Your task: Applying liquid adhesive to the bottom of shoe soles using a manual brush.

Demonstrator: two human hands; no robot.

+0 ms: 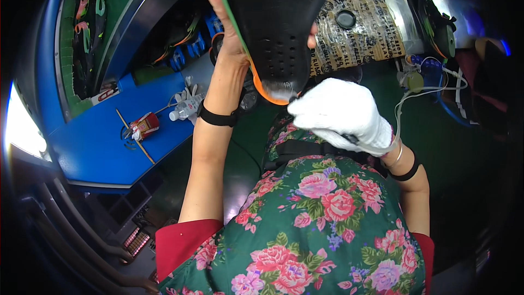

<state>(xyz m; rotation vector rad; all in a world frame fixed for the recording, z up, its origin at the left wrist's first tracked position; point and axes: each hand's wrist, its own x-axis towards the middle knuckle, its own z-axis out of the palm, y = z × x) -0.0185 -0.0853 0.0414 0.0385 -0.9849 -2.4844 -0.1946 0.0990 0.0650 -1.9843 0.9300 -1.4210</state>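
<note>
In the head view, the black sole (278,49) is held up before the apron (322,207), clamped along its long edges by the fingers of the left hand (232,46). The gloved right hand (341,114) curls by its orange-edged end (whether its fingers close on anything, I cannot tell). It looks light, smooth and springy, so those edges seem the surest hold

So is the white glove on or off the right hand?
On: the white glove covers the right hand, and its cuff sits at the wrist.
</note>
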